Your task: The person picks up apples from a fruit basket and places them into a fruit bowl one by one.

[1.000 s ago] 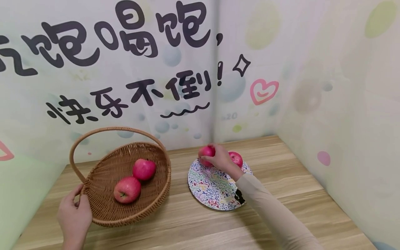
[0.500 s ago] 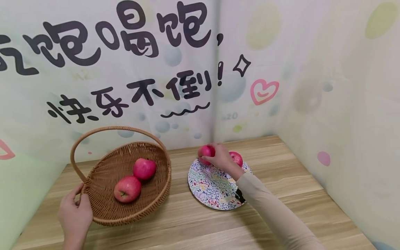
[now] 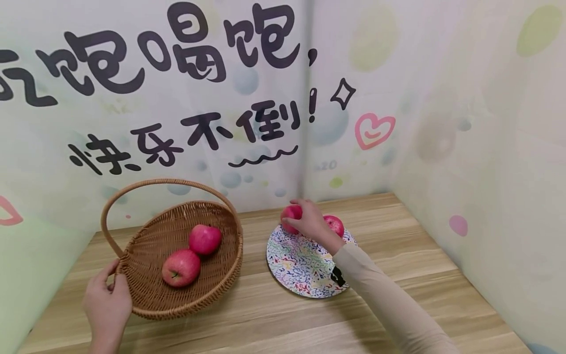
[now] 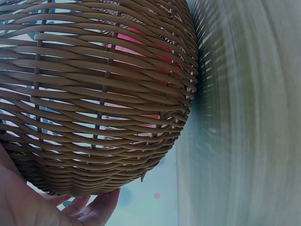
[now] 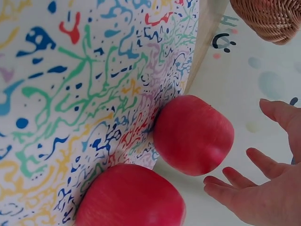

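On the left, my left hand (image 3: 108, 297) grips the rim of a brown wicker basket (image 3: 143, 255). The basket tilts so its mouth faces me, and two red apples (image 3: 180, 268) lie inside. My right hand (image 3: 311, 221) is over the far side of a round, colourfully patterned plate (image 3: 300, 265), around a red apple (image 3: 289, 216). In the right wrist view its fingers (image 5: 265, 162) are spread, with a gap between them and that apple (image 5: 193, 135). A second apple (image 5: 131, 197) sits on the plate close by, partly behind my hand in the head view.
A wood-grain table (image 3: 274, 324) carries the basket and plate. White printed walls (image 3: 477, 123) stand close behind and to the right. The basket's tall arched handle (image 3: 165, 181) rises in front of the back wall.
The right hand's fingers have lifted and opened slightly away from the apple on the plate. The left hand and basket stay nearly still; the head view shifts a little.
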Tool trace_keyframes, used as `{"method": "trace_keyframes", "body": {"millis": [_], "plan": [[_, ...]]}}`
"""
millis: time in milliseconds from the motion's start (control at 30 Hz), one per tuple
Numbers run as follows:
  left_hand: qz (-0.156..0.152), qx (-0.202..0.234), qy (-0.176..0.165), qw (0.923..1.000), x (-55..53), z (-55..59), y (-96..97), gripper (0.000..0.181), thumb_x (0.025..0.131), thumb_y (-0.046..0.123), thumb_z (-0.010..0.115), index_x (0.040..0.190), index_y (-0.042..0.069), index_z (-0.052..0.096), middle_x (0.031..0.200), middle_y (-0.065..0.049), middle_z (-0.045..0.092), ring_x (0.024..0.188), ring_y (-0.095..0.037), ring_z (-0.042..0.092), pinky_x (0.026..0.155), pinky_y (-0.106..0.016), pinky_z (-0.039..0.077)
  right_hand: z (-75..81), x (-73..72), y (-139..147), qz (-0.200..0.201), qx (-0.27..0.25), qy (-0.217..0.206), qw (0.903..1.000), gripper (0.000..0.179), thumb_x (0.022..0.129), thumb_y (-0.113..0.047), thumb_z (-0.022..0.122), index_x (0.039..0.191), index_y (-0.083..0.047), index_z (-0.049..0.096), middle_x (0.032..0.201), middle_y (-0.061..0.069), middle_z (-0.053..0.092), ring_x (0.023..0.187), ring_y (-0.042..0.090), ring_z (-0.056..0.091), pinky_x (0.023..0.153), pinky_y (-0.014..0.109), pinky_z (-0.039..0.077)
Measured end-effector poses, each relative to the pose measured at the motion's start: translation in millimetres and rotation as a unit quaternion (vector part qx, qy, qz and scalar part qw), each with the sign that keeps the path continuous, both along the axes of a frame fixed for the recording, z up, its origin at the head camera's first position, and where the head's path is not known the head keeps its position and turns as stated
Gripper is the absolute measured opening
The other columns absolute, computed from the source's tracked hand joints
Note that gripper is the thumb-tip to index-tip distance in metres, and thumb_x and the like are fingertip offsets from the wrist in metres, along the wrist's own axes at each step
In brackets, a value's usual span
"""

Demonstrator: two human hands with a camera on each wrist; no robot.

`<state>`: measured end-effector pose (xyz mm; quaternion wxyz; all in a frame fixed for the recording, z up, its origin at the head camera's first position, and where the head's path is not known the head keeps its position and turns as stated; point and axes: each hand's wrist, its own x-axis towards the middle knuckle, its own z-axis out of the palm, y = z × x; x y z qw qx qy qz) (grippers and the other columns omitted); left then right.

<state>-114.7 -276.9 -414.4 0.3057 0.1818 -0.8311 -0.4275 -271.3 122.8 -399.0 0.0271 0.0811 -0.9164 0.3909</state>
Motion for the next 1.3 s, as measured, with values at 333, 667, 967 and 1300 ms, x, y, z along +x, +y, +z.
{"method": "trace_keyframes", "body": {"millis": [333,667,967,1300], "plan": [[-0.003,0.008,-0.011,0.9999,-0.2,0.9,-0.2,0.048,0.100,0.004,0.040,0.140,-0.016,0.057,0.130,-0.036,0.058,0.069,0.028,0.036,0.057,0.001,0.035,14.2,12.7,-7.8,0.021,-0.007,0.024,0.9995,0.058,0.094,-0.020,0.081,0.146,-0.005,0.059,0.142,0.023,0.059,0.131,0.041,0.058,0.101,0.052,0.057],[-0.007,0.017,-0.031,0.9994,-0.4,2.2,-0.9,0.049,0.101,0.006,0.040,0.142,-0.015,0.055,0.134,-0.037,0.056,0.070,0.029,0.034,0.057,0.000,0.035,25.1,28.3,-18.2,0.073,-0.038,0.059,0.9949,0.056,0.093,-0.017,0.082,0.142,0.001,0.061,0.116,0.024,0.068,0.108,0.037,0.067,0.097,0.048,0.060],[-0.006,0.015,-0.031,0.9994,-0.6,1.6,-1.3,0.049,0.101,0.006,0.040,0.142,-0.015,0.055,0.134,-0.037,0.056,0.070,0.029,0.034,0.058,0.000,0.035,29.7,39.9,-24.6,0.100,-0.030,0.071,0.9920,0.053,0.093,-0.017,0.082,0.140,-0.001,0.063,0.076,0.002,0.059,0.065,0.018,0.054,0.062,0.026,0.049],[-0.005,0.019,-0.035,0.9992,-0.7,1.9,-0.9,0.049,0.102,0.006,0.040,0.143,-0.015,0.054,0.134,-0.036,0.055,0.069,0.030,0.034,0.057,0.001,0.036,36.1,54.4,-31.9,0.115,-0.034,0.083,0.9893,0.051,0.093,-0.020,0.082,0.138,-0.002,0.066,0.075,0.012,0.052,0.065,0.014,0.041,0.057,0.024,0.037]]}}
